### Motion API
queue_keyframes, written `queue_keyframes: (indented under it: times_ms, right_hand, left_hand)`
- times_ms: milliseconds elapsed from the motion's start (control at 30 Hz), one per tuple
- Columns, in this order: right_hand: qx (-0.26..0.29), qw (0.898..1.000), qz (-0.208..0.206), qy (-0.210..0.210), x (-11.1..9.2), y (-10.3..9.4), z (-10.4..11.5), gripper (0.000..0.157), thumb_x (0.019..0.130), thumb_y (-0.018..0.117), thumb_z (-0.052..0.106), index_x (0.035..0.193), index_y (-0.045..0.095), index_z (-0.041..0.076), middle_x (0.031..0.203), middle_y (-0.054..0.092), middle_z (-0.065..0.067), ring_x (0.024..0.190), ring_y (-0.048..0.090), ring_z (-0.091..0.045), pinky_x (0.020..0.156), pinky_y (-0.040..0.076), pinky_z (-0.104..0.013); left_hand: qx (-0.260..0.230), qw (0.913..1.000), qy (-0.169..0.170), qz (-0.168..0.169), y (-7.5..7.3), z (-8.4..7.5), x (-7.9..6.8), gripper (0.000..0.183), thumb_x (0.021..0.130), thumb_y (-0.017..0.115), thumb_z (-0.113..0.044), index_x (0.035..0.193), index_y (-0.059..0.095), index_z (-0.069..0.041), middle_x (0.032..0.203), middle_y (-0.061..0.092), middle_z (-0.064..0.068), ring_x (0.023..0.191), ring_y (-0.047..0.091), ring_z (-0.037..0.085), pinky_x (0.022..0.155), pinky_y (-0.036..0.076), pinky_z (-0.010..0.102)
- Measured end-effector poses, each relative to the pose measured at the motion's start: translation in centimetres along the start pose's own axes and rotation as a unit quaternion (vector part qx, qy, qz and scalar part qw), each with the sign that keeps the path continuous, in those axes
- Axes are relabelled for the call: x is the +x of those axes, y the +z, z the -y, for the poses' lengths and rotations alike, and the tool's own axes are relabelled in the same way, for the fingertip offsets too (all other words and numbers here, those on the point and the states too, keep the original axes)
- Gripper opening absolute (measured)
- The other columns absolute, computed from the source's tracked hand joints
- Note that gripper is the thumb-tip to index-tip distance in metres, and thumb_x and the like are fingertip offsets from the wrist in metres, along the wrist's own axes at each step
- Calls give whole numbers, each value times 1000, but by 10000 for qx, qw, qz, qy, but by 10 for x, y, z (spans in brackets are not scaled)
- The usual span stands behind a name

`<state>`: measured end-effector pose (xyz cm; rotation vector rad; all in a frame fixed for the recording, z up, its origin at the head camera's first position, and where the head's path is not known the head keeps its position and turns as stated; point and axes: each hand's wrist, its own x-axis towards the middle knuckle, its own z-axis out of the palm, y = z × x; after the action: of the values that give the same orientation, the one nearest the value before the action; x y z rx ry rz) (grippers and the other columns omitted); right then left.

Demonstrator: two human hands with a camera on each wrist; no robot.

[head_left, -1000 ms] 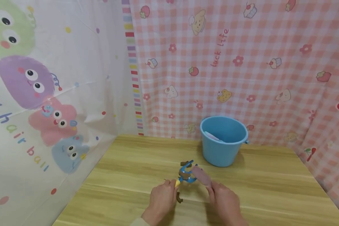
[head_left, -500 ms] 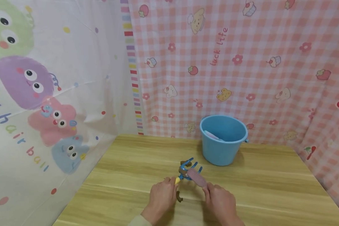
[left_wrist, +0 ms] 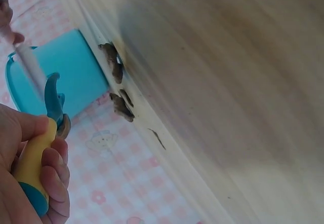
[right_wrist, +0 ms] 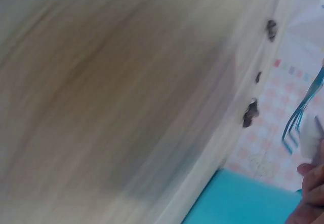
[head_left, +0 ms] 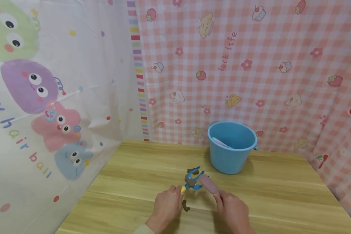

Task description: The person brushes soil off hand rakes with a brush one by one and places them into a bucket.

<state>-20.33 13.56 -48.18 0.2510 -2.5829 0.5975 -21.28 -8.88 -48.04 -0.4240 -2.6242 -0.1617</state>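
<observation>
My left hand (head_left: 167, 204) grips the yellow handle of a small blue-pronged hand rake (head_left: 196, 187), held above the table with its prongs pointing away. In the left wrist view, fingers and thumb wrap round that handle (left_wrist: 34, 160). A brown lump (head_left: 190, 180) shows at the base of the prongs. My right hand (head_left: 234, 209) holds a mauve brush (head_left: 209, 184) with a ribbed back, its head right at the rake's right prongs. Whitish bristles (right_wrist: 309, 142) face the rake in the right wrist view. One brown curved piece (head_left: 185, 205) lies beside my left hand.
A light blue bucket (head_left: 229, 161) stands at the back right of the wood-grain table (head_left: 128, 175), with a pale pink and blue object (head_left: 220, 142) inside. Another brown piece (head_left: 192, 170) lies beyond the rake. Printed cloths (head_left: 187, 107) hang behind and at the sides.
The brush moved down and left across the rake's prongs, then back up and right. My left hand stays nearly still with the rake. The head view shifts slightly.
</observation>
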Motion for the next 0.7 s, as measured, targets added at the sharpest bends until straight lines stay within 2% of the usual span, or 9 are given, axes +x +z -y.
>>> queue_keyframes:
  times_ms: [133,200,300,467,700]
  right_hand:
    - [259,9986,374,-285,-1,-1,9,10,91,72,24,91,73,14,66,60,8,55,57,-12,44,41,-34]
    - [190,9981,467,-361,-2,-1,12,10,90,72,24,90,73,14,63,57,8,53,54,-11,44,39,-32]
    - [-21,9985,390,-373,-1,0,13,11,89,74,22,83,69,14,61,55,6,51,52,-12,42,38,-33]
    - [-116,9989,329,-308,-1,-2,12,10,88,75,22,85,71,13,62,58,4,51,52,-13,42,38,-33]
    - [-73,9990,449,19,-3,-4,8,10,90,73,23,87,71,14,68,63,2,56,58,-17,44,41,-37]
  left_hand:
    - [-133,9998,130,83,-1,-2,2,19,92,69,-25,99,68,-8,71,56,0,53,55,12,43,41,25]
    - [-158,9997,165,92,0,-2,3,17,92,69,-25,95,67,-8,69,53,-1,52,53,12,43,40,25]
    - [-126,9998,118,85,1,-3,2,18,93,68,-26,91,65,-9,68,51,-2,51,53,13,43,41,26]
    - [-120,9999,55,48,0,-3,1,18,93,68,-26,92,65,-9,68,51,-1,51,53,13,42,40,27]
    - [-149,9999,64,-14,0,-3,2,19,92,68,-26,96,66,-8,69,53,0,51,53,13,42,39,25]
